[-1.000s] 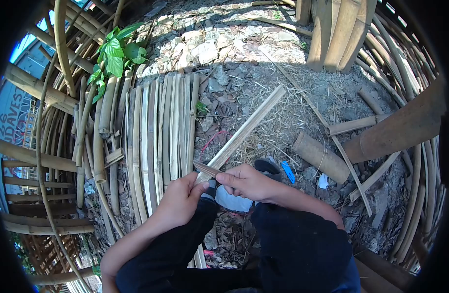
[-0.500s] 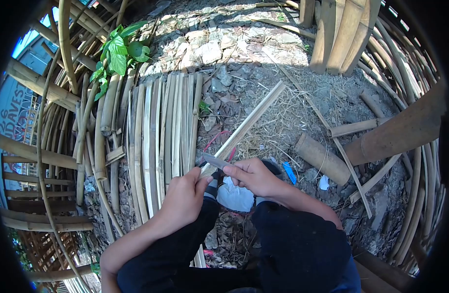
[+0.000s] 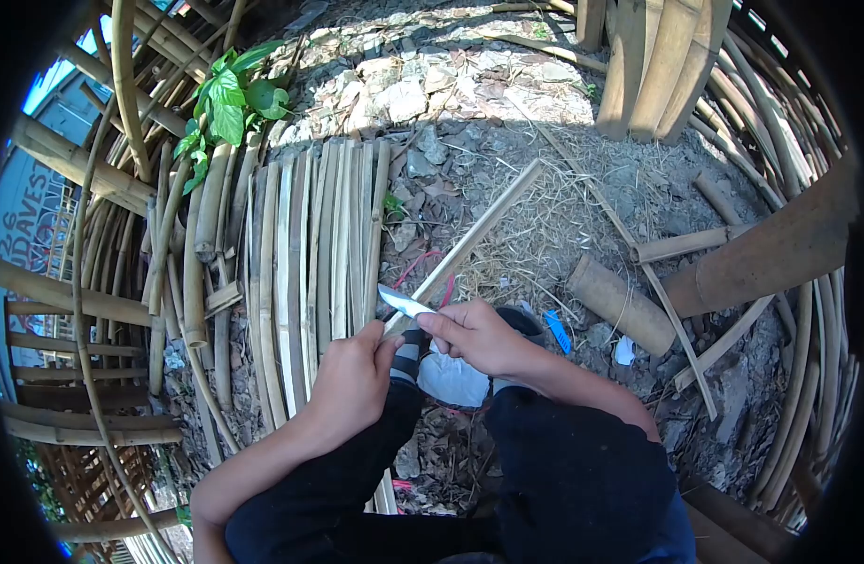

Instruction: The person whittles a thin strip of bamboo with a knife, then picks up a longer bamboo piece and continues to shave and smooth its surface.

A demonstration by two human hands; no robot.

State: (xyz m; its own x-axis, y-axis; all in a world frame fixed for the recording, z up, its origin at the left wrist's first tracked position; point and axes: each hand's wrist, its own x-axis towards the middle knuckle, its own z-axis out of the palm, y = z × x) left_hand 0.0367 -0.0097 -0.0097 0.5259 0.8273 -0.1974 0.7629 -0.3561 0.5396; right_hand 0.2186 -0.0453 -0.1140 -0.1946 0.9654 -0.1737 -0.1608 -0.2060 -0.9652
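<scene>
A pale split bamboo strip [image 3: 483,228] slants up and away from between my knees, and my left hand [image 3: 350,374] is closed around its near end. My right hand [image 3: 477,338] grips a knife, whose bright blade [image 3: 404,301] lies across the strip just beyond my left fingers, its tip pointing up and left. The knife's handle is hidden inside my right fist. Under my hands, a white object [image 3: 453,380] lies on the ground between my feet, partly covered.
Many bamboo slats [image 3: 305,273] lie side by side on my left. A thick bamboo piece [image 3: 622,305], a blue wrapper [image 3: 558,332] and a long thin strip [image 3: 676,324] are on the right. Shavings [image 3: 535,244] litter the ground ahead. Bamboo fencing rises on both sides.
The knife blade has tilted, with its tip slightly farther left and higher, and now catches the light. The strip has rolled a little and shows a narrower face. My right hand shifted slightly left.
</scene>
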